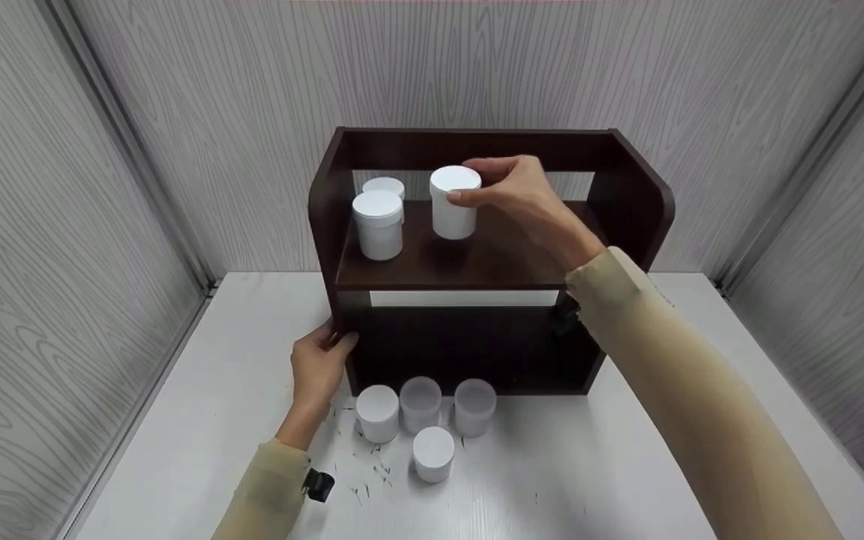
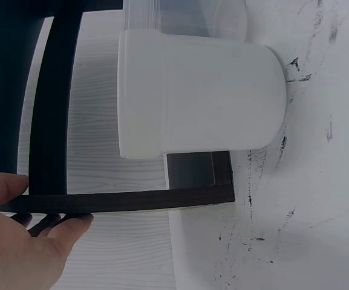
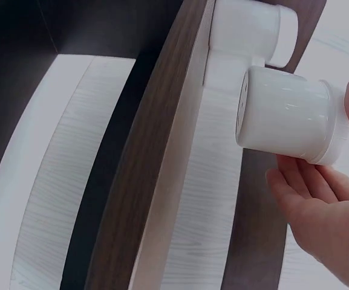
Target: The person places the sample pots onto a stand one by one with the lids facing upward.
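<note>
Now the right hand (image 1: 526,195) grasps a white lidded jar (image 1: 453,216) above the upper board (image 1: 417,271) of a dark shelf unit (image 1: 492,148); two lidded jars (image 1: 381,238) stand at its nine o'clock. At the unit's eight o'clock, the left hand (image 1: 318,367) grips its side panel (image 1: 328,214). Four containers (image 1: 433,450) stand on the bench (image 1: 589,465) toward seven.

- Left sleeve (image 1: 263,491): plain pale khaki, ends at the wrist
- Right sleeve (image 1: 691,394): same khaki, long, a bit bunched and uneven round the cuff (image 1: 589,276)
- Both have a duller greenish patch (image 1: 276,469) near the end, fwiw
- Little boxy black gadget (image 1: 319,485) pokes out by the left wrist
- Another black bit (image 1: 566,316) under the right one, too murky to make out
</note>
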Tool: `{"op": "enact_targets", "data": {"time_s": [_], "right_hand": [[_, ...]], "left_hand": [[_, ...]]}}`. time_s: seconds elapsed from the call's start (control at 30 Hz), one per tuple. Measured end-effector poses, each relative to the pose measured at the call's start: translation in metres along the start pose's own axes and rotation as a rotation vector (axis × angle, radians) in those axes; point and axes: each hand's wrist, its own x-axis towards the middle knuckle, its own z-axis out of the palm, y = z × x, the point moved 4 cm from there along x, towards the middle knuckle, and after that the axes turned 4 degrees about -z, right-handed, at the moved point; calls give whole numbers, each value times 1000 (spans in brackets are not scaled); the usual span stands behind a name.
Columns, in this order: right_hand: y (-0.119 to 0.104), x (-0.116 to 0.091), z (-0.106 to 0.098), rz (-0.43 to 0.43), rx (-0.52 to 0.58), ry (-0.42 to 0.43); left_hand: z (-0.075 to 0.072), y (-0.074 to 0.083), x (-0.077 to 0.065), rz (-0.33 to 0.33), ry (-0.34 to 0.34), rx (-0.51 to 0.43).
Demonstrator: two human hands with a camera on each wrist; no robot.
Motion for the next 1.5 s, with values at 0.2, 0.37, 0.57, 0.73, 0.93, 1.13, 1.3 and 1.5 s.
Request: {"op": "enact_targets", "data": {"time_s": [0.2, 0.37, 0.57, 0.73, 0.93, 1.13, 1.3, 1.5], "right_hand": [[5, 14, -2, 28, 21, 15], [5, 22, 0, 42, 18, -2], [7, 28, 6, 51, -5, -12], [8, 32, 10, 58, -5, -22], [8, 39, 12, 73, -37, -35], [11, 42, 17, 87, -68, -62], [12, 41, 23, 75, -101, -95], [12, 42, 26, 64, -132, -107]], "left_hand": [[-1, 0, -1, 4, -12, -13], [-1, 0, -2, 3, -35, -28], [-1, 0, -3, -10, -23, -11], [0, 1, -4, -17, -24, -23], [0, 1, -4, -20, -20, -42], [-2, 0, -4, -19, -8, -37], [-3, 0, -5, -12, -27, -27], [-2, 0, -4, -10, -17, -27]]}}
